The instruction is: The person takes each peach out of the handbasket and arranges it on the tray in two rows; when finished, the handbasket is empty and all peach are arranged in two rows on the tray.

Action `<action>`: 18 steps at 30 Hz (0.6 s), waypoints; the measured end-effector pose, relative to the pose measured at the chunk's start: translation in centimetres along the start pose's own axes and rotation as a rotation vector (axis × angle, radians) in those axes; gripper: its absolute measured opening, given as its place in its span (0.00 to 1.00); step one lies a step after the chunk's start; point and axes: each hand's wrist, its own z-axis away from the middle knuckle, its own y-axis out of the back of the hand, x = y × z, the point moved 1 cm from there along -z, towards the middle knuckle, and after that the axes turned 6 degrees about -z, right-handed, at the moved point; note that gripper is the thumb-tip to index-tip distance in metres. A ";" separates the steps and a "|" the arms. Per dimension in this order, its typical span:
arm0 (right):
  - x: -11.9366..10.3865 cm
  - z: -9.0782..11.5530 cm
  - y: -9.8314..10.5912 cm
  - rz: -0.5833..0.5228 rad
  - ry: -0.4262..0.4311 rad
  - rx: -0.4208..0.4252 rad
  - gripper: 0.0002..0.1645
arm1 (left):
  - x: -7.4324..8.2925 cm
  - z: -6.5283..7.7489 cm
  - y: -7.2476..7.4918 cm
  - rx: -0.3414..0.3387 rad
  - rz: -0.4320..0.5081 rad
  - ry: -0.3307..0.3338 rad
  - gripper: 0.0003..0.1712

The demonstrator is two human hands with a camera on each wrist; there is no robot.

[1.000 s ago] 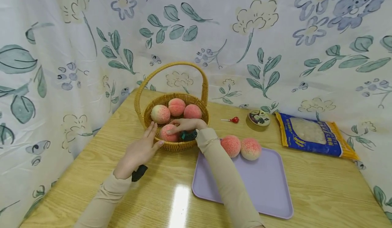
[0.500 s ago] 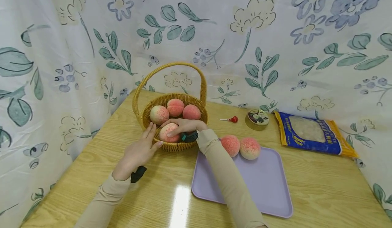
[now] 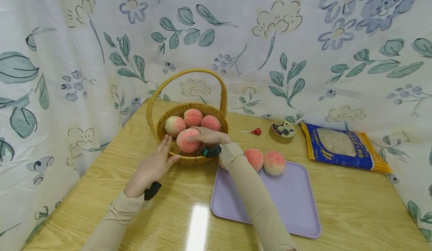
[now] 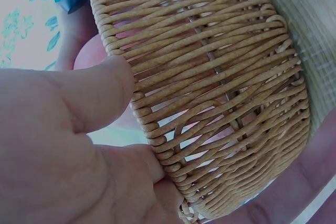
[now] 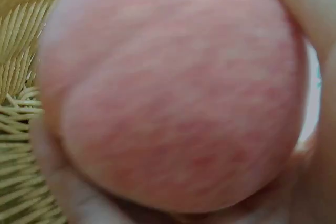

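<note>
Fingers of the right hand (image 3: pixel 212 135) curl round a pink peach (image 3: pixel 184 142), spread only as wide as the fruit, above the near side of a wicker basket (image 3: pixel 190 161); the left hand (image 3: pixel 153 165) rests nearly straight fingers on its rim. Near the far left corner of the pale wood-grain bench (image 3: pixel 162 224), the basket also holds three other peaches (image 3: pixel 175 126). Floral cloth (image 3: pixel 202 18) lines the bench's far, left and right edges, and a bright glare lies toward its near edge, which is cut off. Along the far edge are a red lollipop (image 3: pixel 257 131), a round tin (image 3: pixel 282 131) with a printed lid, and, toward the right edge, a blue-and-yellow packet (image 3: pixel 341 148) whose lettering is too small to read. The right sleeve (image 3: pixel 258 198) crosses a lilac tray (image 3: pixel 290 202) and partly hides one of its peaches (image 3: pixel 274 163). In the right wrist view, the held peach is blurred.
</note>
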 end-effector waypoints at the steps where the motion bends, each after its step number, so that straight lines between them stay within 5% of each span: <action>1: 0.1 0.2 0.0 -0.079 -0.011 0.019 0.36 | 0.0 0.0 0.0 -0.001 0.001 -0.001 0.42; 7: 0.0 1.7 0.5 -0.589 0.018 0.090 0.41 | 0.0 0.0 0.0 -0.005 0.014 -0.002 0.43; 12: 0.1 3.5 1.7 -0.684 0.070 0.186 0.51 | 0.1 0.1 0.2 -0.009 0.028 -0.009 0.43; 18: 0.9 7.7 3.2 -0.772 0.027 0.351 0.42 | 0.1 0.0 0.0 0.001 0.018 -0.022 0.43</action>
